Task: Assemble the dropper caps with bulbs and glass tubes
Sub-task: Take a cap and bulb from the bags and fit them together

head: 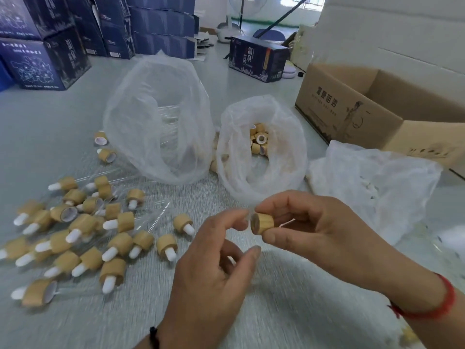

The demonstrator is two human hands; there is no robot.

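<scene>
Head view: right hand (309,230) fingers pinching wooden cap (262,223), left hand (214,270) fingers loosely curled, empty.

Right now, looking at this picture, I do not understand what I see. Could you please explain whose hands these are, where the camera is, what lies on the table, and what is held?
There is no machine here. A person works with two bare hands, and the single picture comes from a camera worn on the head, looking forward and down.

The right hand holds one wooden cap between thumb and fingers. The left hand is just beside it with curled fingers; whether it pinches something small, I cannot tell, as the picture is blurred there.

On the grey table, at the left, lies a pile of finished droppers: wooden caps with white bulbs and clear glass tubes. Behind the hands stand two open plastic bags: the larger bag seems to contain glass tubes, the smaller bag holds loose caps. At the right are a cardboard box and another plastic bag.
</scene>
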